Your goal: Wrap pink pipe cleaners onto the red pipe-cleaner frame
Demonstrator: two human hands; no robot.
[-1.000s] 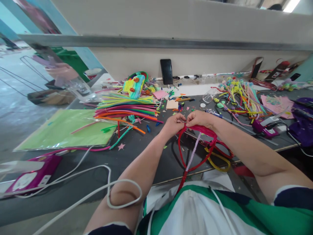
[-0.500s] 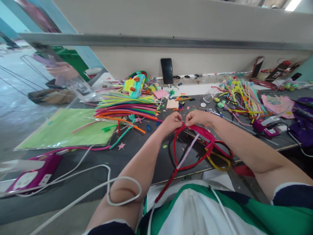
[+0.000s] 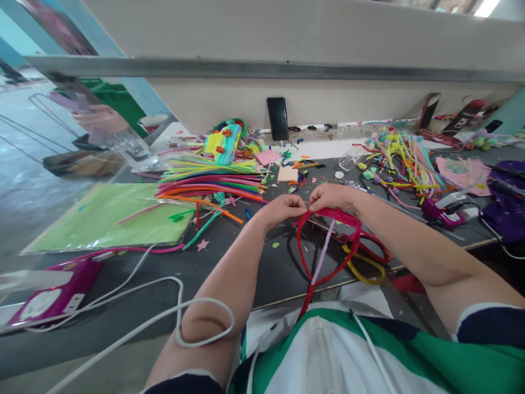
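A loop-shaped frame of red pipe cleaners [image 3: 301,253] hangs from my fingertips above the front of the table. A lilac pipe cleaner [image 3: 323,250] runs across its middle, and its twisted red tail reaches down to my shirt. My left hand [image 3: 287,209] pinches at the frame's upper left corner. Right beside it, my right hand [image 3: 331,197] pinches the same corner, thumb and finger together; the fingertips of both hands nearly meet. A red loop handle [image 3: 384,250] and a yellow loop handle [image 3: 368,273], perhaps of scissors, lie behind the frame at the table edge.
Bundled pipe cleaners [image 3: 213,183] and a green sheet in plastic [image 3: 106,216] lie left. A phone [image 3: 278,119] leans on the wall. Glue guns [image 3: 57,290] sit at both sides; a white cable [image 3: 205,300] loops over my left forearm. More pipe cleaners [image 3: 404,158] are heaped right.
The red frame has swung slightly, its lower point and tail moving right. My left fingers have shifted a little at the corner, while my right hand keeps its pinch.
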